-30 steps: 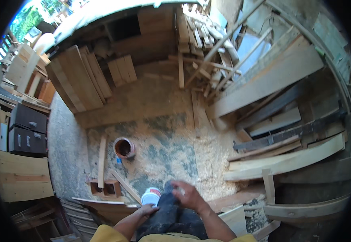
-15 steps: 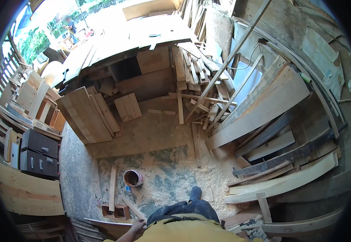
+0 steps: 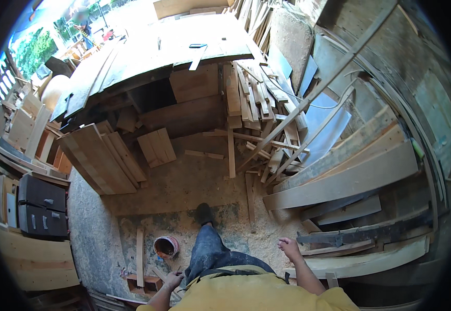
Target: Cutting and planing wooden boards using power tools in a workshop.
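Note:
My left hand [image 3: 172, 280] hangs low beside my thigh, fingers loosely bent and slightly apart. It appears to hold nothing. Closest to it are a thin wood strip [image 3: 159, 273] and a small reddish-brown wooden box [image 3: 133, 285] on the floor. Out to the right, my right hand [image 3: 289, 249] is raised over the sawdust, its fingers partly curled and apart, with nothing in them. A round bucket [image 3: 176, 246] with a dark inside stands left of my leg. Beside it a narrow board [image 3: 140, 254] reaches down to the box.
Ahead is a large workbench [image 3: 147, 57] with boards [image 3: 98, 160] leaning against its left front. Scrap wood [image 3: 256, 98] is heaped at its right. Long planks [image 3: 344, 176] line the right side. A dark drawer cabinet [image 3: 43, 205] stands left. Another person [image 3: 84, 31] is far off.
My right hand has come into view on the right. One foot has stepped forward toward the workbench. The bench and boards appear nearer, and my left hand has risen slightly.

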Tool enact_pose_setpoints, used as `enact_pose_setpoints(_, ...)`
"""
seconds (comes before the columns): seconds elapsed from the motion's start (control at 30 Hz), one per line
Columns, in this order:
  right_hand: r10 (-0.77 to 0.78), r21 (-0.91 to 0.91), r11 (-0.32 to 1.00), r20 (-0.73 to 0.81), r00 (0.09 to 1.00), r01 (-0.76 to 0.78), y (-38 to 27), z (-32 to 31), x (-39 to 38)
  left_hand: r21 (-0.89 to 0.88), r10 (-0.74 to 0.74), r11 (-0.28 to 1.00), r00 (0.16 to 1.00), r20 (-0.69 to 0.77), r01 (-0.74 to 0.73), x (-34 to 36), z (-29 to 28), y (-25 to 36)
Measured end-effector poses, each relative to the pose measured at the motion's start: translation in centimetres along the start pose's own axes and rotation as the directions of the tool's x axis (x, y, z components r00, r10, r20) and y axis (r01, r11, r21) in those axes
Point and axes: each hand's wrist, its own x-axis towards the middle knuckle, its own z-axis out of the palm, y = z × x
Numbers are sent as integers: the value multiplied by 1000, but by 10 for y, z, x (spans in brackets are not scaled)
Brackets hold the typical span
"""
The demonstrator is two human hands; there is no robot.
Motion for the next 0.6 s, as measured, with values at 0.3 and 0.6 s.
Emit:
enact_pose_setpoints(0.3, 368, -364, 854, -79, 926, -371, -1, 27, 2, 412, 226, 885, 974, 26, -217, 120, -182, 239)
enact_pose_setpoints(0.6, 200, -422, 876, -125, 972, -234, -159, 94, 115, 474, 893, 388, 450, 19, -790, 231, -270, 645)
